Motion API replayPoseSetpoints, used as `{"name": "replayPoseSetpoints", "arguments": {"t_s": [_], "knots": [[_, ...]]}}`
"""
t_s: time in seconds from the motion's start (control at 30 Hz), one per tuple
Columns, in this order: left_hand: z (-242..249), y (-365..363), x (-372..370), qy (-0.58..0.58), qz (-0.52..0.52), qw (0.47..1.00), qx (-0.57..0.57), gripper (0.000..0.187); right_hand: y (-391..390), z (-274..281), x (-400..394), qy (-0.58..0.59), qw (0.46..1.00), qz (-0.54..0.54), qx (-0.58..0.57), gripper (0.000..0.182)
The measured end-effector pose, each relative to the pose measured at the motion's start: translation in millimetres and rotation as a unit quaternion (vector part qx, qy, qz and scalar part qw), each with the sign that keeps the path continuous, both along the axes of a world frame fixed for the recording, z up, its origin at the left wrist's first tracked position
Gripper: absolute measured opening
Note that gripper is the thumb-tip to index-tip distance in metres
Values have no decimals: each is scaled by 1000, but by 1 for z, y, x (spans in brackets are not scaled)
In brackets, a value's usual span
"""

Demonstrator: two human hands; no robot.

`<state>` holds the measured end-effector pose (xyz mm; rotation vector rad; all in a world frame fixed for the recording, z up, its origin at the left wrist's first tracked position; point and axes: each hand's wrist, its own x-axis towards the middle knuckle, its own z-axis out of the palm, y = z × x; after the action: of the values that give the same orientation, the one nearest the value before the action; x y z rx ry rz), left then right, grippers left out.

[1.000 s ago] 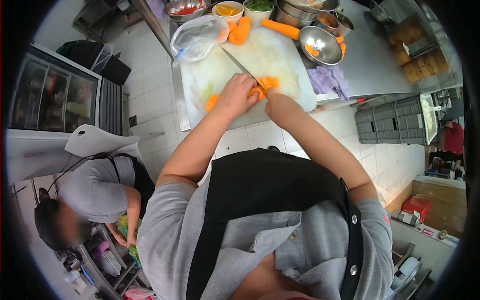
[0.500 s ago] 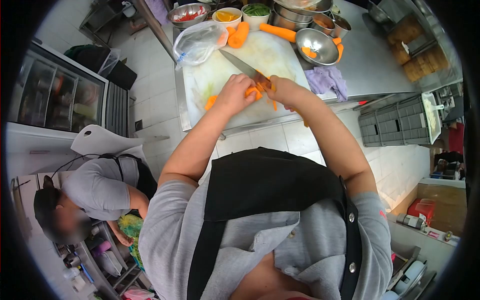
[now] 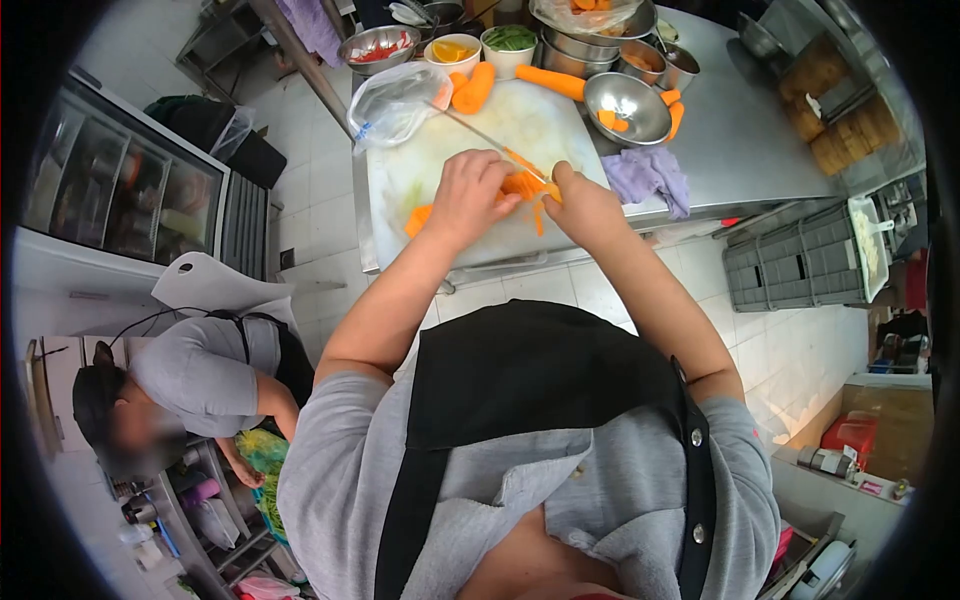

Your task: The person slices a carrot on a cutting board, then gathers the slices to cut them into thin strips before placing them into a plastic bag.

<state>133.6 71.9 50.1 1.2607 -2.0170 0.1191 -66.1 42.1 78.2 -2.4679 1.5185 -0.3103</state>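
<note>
A white cutting board [image 3: 440,170] lies on a steel counter [image 3: 750,140]. At its far left corner sits a clear plastic bag [image 3: 395,100], and whole carrots [image 3: 475,88] lie along its far edge. Beyond them stand a white bowl of orange slices [image 3: 452,50], a bowl of green vegetables [image 3: 510,40] and a steel bowl of red pieces [image 3: 378,45]. To the right, a steel bowl [image 3: 628,105] holds carrot bits, with a purple cloth [image 3: 648,172] just near of it. No writing can be read.

The left hand [image 3: 468,192] presses curled fingers down on a bright orange carrot [image 3: 520,185] at the board's middle; a cut piece [image 3: 418,218] lies at its left. The right hand [image 3: 580,200] is closed around the handle of a knife [image 3: 490,145], whose blade runs far-left across the carrot.

At near left, another person in a grey shirt [image 3: 200,375] bends over shelves.
</note>
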Motion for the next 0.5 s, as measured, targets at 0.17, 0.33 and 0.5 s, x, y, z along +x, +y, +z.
{"name": "replayPoseSetpoints", "arguments": {"t_s": [0.17,0.33,0.5], "knots": [[0,-11,-21,-98,-58,993,-8,40,4,0,4,11,1000,2,24,43],[-6,-22,-23,-115,-74,990,14,32,6,5,-8,9,1000,2,28,61],[-6,-27,-32,-152,-84,985,24,25,6,9,-11,29,999,24,36,98]]}}
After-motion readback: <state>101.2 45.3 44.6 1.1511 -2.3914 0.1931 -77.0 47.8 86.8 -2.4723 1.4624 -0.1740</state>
